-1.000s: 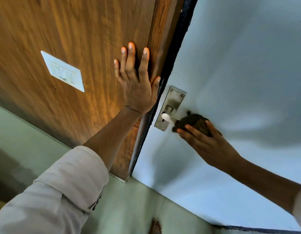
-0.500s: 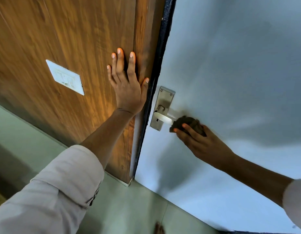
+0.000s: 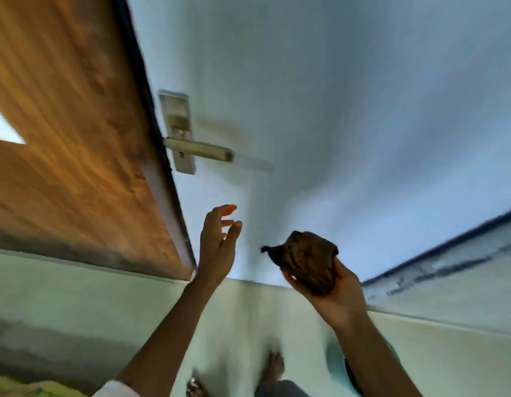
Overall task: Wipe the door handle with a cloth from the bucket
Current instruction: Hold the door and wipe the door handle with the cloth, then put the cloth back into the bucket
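Observation:
A metal lever door handle [image 3: 198, 151] on its steel backplate [image 3: 177, 130] sticks out from the pale blue-white door [image 3: 320, 96], bare and untouched. My right hand [image 3: 331, 293] is well below and to the right of it, shut on a bunched dark brown cloth [image 3: 308, 260]. My left hand [image 3: 220, 245] hangs in the air below the handle, fingers apart, holding nothing. The bucket may be the pale green shape [image 3: 336, 365] half hidden behind my right forearm.
A wooden panel [image 3: 71, 133] with a dark door edge runs down the left. A white switch plate [image 3: 2, 128] shows at the far left. Pale green floor [image 3: 234, 325] lies below, with my bare foot [image 3: 273, 368] on it.
My right hand pulled the cloth off the handle and dropped down to the right. My left hand left the wooden panel and lowered. The view tilted down towards the floor.

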